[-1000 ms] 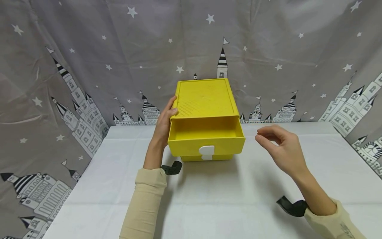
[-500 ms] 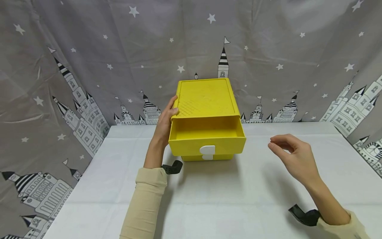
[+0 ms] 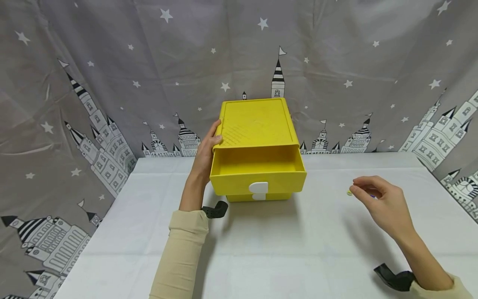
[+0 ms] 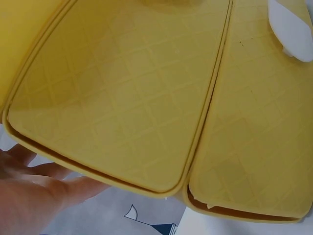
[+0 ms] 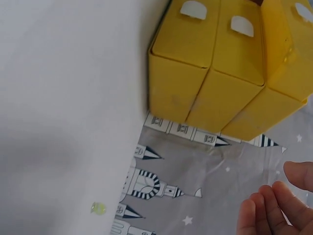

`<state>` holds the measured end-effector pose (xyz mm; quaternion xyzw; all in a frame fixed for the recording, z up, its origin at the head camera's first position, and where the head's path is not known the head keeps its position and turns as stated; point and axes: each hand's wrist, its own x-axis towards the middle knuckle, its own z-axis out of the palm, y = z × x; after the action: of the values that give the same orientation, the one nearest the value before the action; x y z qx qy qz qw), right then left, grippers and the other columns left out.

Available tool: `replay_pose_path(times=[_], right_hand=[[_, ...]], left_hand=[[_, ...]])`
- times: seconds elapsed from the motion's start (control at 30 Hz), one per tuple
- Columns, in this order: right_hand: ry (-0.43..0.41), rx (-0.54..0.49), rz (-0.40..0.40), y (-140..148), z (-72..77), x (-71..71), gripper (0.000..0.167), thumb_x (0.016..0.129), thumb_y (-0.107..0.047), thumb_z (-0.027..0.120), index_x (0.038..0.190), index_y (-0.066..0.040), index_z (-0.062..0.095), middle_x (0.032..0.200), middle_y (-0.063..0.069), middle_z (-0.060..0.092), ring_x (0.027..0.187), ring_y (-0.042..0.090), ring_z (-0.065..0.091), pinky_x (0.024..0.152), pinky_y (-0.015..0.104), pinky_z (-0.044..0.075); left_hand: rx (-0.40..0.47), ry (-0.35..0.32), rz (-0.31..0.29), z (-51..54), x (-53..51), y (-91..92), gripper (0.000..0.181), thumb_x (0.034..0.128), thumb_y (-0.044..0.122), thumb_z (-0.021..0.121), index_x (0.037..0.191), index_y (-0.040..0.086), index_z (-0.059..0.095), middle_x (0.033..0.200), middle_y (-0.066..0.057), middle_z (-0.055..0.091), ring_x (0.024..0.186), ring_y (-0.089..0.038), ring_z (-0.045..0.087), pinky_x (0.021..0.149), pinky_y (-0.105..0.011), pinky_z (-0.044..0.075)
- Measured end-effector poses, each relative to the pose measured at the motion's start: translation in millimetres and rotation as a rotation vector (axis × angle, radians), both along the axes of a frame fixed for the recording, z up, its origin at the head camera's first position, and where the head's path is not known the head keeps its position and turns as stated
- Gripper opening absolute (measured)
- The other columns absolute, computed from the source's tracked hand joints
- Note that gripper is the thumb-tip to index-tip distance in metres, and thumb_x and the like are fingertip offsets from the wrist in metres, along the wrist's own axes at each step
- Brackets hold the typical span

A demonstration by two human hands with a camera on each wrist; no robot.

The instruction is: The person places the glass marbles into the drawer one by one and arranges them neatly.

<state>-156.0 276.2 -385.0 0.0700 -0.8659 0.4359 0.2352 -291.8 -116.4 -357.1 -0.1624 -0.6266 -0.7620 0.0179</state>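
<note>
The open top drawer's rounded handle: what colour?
The rounded handle is white, clearest in the head view.

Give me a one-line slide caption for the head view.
Left hand against a yellow drawer unit, top drawer open; right hand near a small greenish piece.

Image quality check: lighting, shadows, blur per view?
Head: table mostly bright, soft shadows below the drawer unit and right hand, faint sheen on the curtain at upper right; left wrist: drawer fronts dull, left hand slightly soft; right wrist: dim shadow across the table, small green piece too blurred to identify.
</note>
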Motion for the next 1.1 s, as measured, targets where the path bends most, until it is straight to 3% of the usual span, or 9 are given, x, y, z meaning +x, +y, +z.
replay_pose_path(times=[0.33, 0.53, 0.63, 0.87, 1.1], right_hand=[[0.048, 0.041, -0.040, 15, -12.7, -4.9, 0.015, 0.086, -0.004, 0.072, 0.100, 0.002, 0.072, 0.087, -0.020, 0.063, 0.080, -0.013, 0.056, 0.075, 0.006, 0.042], [0.016, 0.063, -0.094, 27, -21.7, -9.6, 0.017, 0.086, -0.006, 0.072, 0.101, 0.003, 0.072, 0.084, -0.022, 0.062, 0.078, -0.016, 0.054, 0.071, 0.006, 0.042], [0.005, 0.079, -0.128, 31, -25.6, -11.2, 0.018, 0.086, -0.006, 0.072, 0.101, 0.004, 0.071, 0.083, -0.015, 0.064, 0.077, -0.016, 0.052, 0.070, 0.006, 0.041], [0.029, 0.125, -0.187, 38, -34.6, -15.5, 0.020, 0.086, -0.003, 0.070, 0.101, 0.009, 0.069, 0.091, 0.020, 0.068, 0.076, -0.019, 0.045, 0.069, 0.005, 0.038], [-0.002, 0.144, -0.208, 50, -41.8, -21.4, 0.021, 0.086, -0.005, 0.070, 0.101, 0.009, 0.070, 0.090, 0.021, 0.068, 0.073, -0.021, 0.044, 0.064, 0.006, 0.038]], left_hand=[[0.014, -0.013, 0.006, 0.8, -0.1, -0.2, 0.068, 0.0932, 0.028, 0.047, 0.158, 0.025, 0.026, 0.160, 0.004, 0.023, 0.135, -0.018, 0.036, 0.111, -0.038, 0.029], [0.013, -0.009, -0.001, 0.2, 0.0, -0.1, 0.068, 0.0930, 0.029, 0.047, 0.158, 0.026, 0.026, 0.160, 0.004, 0.022, 0.136, -0.017, 0.035, 0.111, -0.039, 0.029], [0.017, -0.009, -0.003, 0.1, 0.3, 0.5, 0.068, 0.0932, 0.029, 0.047, 0.158, 0.025, 0.026, 0.160, 0.004, 0.022, 0.136, -0.018, 0.036, 0.111, -0.039, 0.029], [0.020, -0.005, -0.002, 0.8, 1.1, 0.9, 0.068, 0.0926, 0.028, 0.047, 0.158, 0.025, 0.026, 0.160, 0.004, 0.023, 0.135, -0.018, 0.036, 0.110, -0.038, 0.029], [0.017, -0.013, -0.007, 1.4, 1.4, -0.2, 0.067, 0.0934, 0.028, 0.046, 0.158, 0.026, 0.026, 0.159, 0.004, 0.023, 0.133, -0.019, 0.038, 0.110, -0.038, 0.031]])
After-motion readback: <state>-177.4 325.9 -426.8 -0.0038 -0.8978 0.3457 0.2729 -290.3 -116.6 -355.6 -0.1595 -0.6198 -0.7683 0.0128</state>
